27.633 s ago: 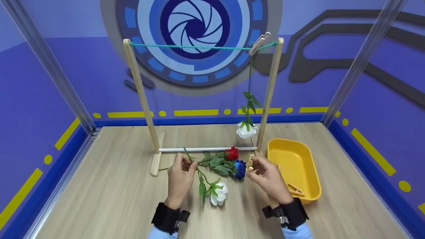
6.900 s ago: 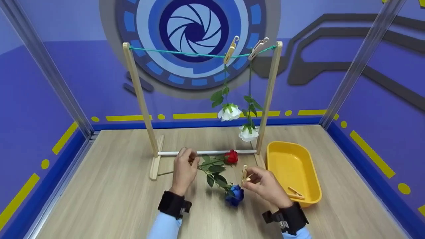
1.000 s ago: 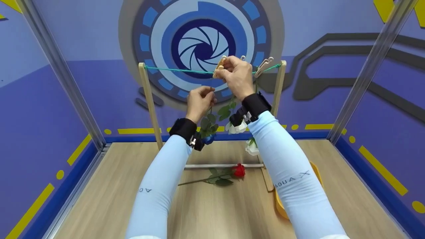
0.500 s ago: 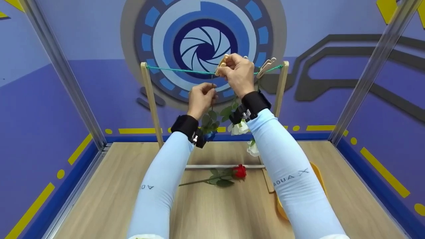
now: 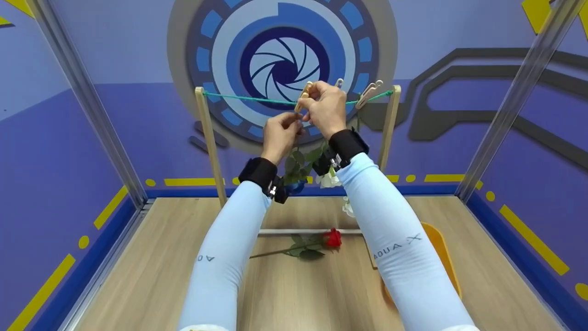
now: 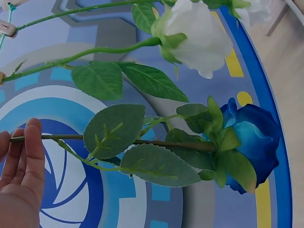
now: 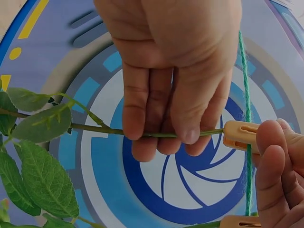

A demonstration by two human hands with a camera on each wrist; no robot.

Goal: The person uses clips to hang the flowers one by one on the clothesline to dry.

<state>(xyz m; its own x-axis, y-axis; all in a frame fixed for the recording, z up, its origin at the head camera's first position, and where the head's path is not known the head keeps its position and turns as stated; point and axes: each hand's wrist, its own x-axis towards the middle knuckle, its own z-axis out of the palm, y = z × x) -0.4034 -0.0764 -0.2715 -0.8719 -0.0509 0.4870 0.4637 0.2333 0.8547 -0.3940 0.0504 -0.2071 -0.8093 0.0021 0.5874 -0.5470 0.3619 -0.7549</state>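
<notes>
My left hand (image 5: 280, 135) pinches the stem of an artificial blue rose (image 6: 251, 142), which hangs head down with its leaves below the fingers. Between my right thumb and fingers is a wooden clothespin (image 7: 240, 134); the right hand (image 5: 328, 110) is at the green string (image 5: 248, 98). In the right wrist view the clothespin straddles the string, and the stem's end meets its mouth. How deep the stem sits inside is hidden. To the right, two white roses (image 5: 328, 179) hang head down, with a pale clothespin (image 5: 368, 94) and another clothespin (image 5: 340, 83) on the string.
A wooden frame (image 5: 212, 151) carries the string between its posts. On the table (image 5: 303, 289) lies a red rose (image 5: 333, 238), by the frame's white crossbar (image 5: 275, 232). A yellow tray (image 5: 434, 234) stands at the right, partly covered by my right sleeve.
Earlier, a second white rose went onto the string and the blue rose left the table. Over the last second, the left hand rose with its stem toward the clothespin; the right hand dipped slightly.
</notes>
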